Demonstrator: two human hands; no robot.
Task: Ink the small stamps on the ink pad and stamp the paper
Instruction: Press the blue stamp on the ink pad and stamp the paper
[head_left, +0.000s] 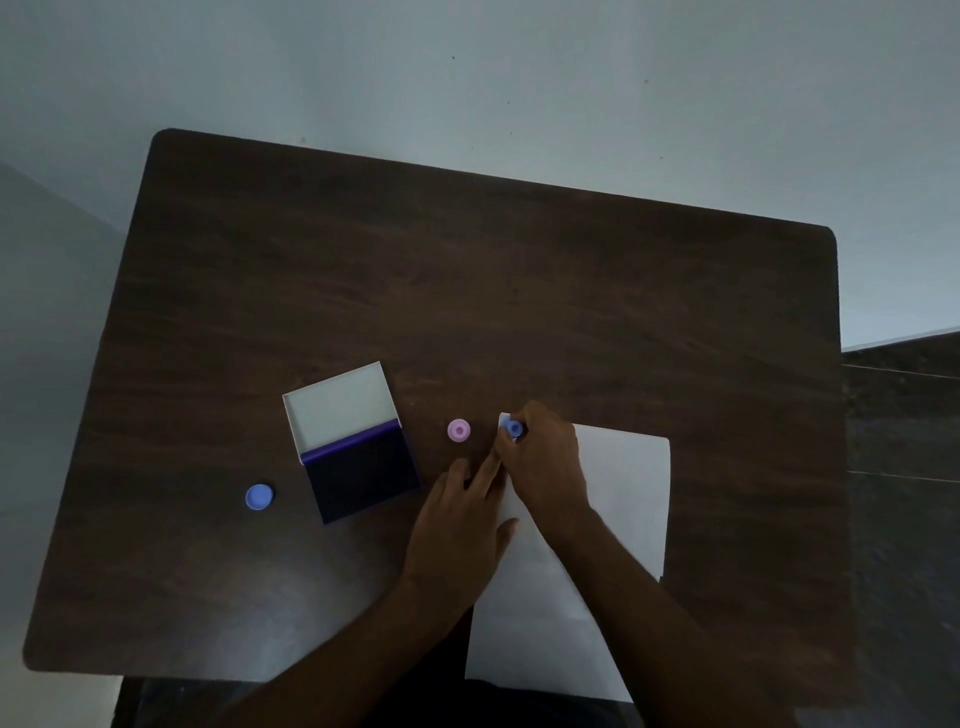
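Starting nearest the left edge of the tabletop (467, 270), a blue cap-like piece (258, 497) lies by itself, probably a stamp or its lid. Just to its right the ink pad (363, 473) sits open, its pale lid (340, 405) folded back toward the far edge and the dark pad facing up. Further right a pink stamp (458, 431) stands alone, apart from both hands. The left hand (457, 525) lies flat with relaxed fingers, pressing on the left margin of the white paper (623, 493) to steady it. The right hand (545, 462) pinches a blue stamp (514, 428) with curled fingers at the sheet's far-left corner. Whether the stamp's face touches the paper cannot be told. The step in hand looks like stamping the sheet. Next, likely, comes a firm straight press and clean lift, with the left hand keeping the sheet from sliding, then a return to the pad for more ink.
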